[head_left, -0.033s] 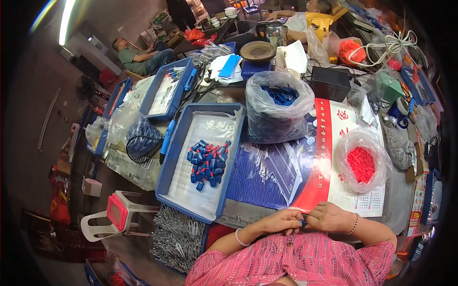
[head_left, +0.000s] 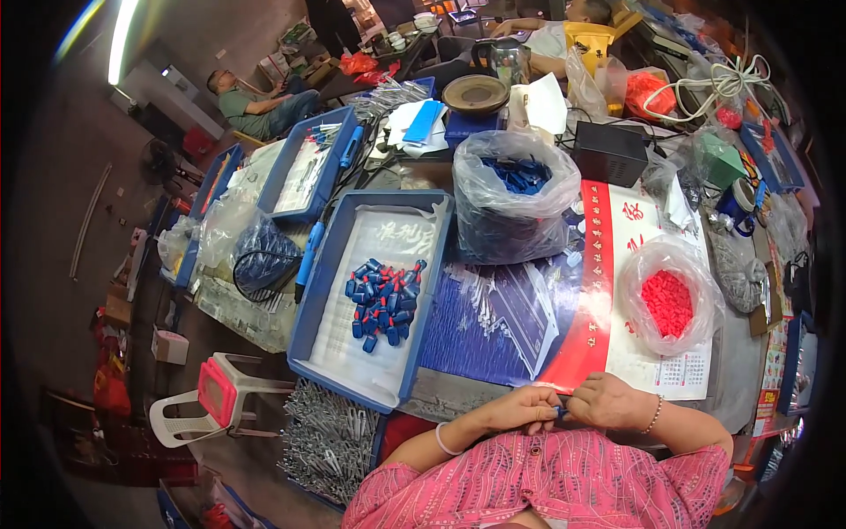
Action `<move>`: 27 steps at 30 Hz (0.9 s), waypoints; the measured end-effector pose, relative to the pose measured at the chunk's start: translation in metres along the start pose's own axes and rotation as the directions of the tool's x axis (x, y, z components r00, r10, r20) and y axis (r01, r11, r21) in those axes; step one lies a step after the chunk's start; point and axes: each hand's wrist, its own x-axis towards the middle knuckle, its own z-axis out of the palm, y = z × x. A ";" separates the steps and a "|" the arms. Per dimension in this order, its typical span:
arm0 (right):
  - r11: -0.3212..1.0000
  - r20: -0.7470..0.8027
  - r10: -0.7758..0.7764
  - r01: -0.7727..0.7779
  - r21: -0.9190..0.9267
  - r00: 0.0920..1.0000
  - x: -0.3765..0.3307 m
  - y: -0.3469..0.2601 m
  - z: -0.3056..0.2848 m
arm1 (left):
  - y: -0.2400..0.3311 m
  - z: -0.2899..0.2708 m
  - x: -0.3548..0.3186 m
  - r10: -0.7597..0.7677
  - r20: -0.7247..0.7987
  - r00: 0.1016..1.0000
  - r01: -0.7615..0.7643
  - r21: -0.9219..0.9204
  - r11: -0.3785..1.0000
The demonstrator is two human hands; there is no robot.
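Close to my body, at the table's front edge, my left hand (head_left: 525, 409) pinches a small blue plastic piece (head_left: 559, 412). My right hand (head_left: 604, 402) meets it there, fingers curled closed; what they grip is hidden. Ahead and to the left lies a blue tray (head_left: 307, 351) lined with white, bearing a heap of blue pieces with red parts (head_left: 384, 304). Similar blue pieces (head_left: 522, 175) fill a clear plastic bag (head_left: 502, 231) beyond my hands. Small red pieces (head_left: 667, 304) sit in another clear bag (head_left: 627, 291) to the right.
Thin metal parts (head_left: 328, 445) are heaped left of my body, below the tray. A black box (head_left: 610, 154) and a round dish (head_left: 477, 94) stand farther back. Left of the table is a white and red plastic stool (head_left: 216, 397). Another person (head_left: 256, 104) sits at the far left.
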 end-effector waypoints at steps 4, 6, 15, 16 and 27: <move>0.974 0.029 0.201 -0.203 0.103 0.979 -0.002 -0.011 0.019 | -0.004 0.001 0.002 0.107 -0.067 0.992 -0.097 0.131 0.987; 0.763 -0.023 0.532 -0.467 0.448 0.847 0.002 -0.018 0.030 | -0.005 0.004 0.003 0.155 -0.113 0.981 -0.122 0.254 0.959; -0.137 0.561 0.574 -0.605 0.784 0.596 0.014 -0.014 0.012 | -0.012 -0.003 0.010 0.660 -0.034 0.751 -0.240 0.916 0.320; -0.133 0.552 0.572 -0.596 0.792 0.606 0.013 -0.014 0.012 | -0.005 -0.002 0.008 0.495 -0.158 0.854 -0.206 0.772 0.602; 0.730 0.086 0.523 -0.497 0.469 0.848 0.004 -0.008 0.039 | -0.012 0.005 0.012 0.744 -0.072 0.664 -0.304 0.884 0.356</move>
